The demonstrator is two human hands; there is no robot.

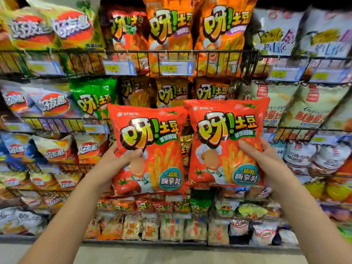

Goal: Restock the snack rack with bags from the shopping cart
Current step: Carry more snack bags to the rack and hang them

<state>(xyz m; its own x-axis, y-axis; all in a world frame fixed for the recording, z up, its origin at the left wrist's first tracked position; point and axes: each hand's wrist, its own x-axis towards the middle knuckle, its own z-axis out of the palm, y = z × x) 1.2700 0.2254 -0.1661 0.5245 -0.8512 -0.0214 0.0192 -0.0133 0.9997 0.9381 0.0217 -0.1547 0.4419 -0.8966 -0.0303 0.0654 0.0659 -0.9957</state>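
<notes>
Head view: left hand (122,157) and right hand (261,155) each pinch a puffy red tomato potato-stick bag, left bag (150,147) and right bag (226,141), by its lower outer edge; likely light, crushable, slippery film.

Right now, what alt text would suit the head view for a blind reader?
A person holds up two matching snack bags side by side before a wire snack rack: the left hand grips the left red bag, the right hand the right red bag. Its tiers hold orange bags, a green bag and pale bags.
</notes>
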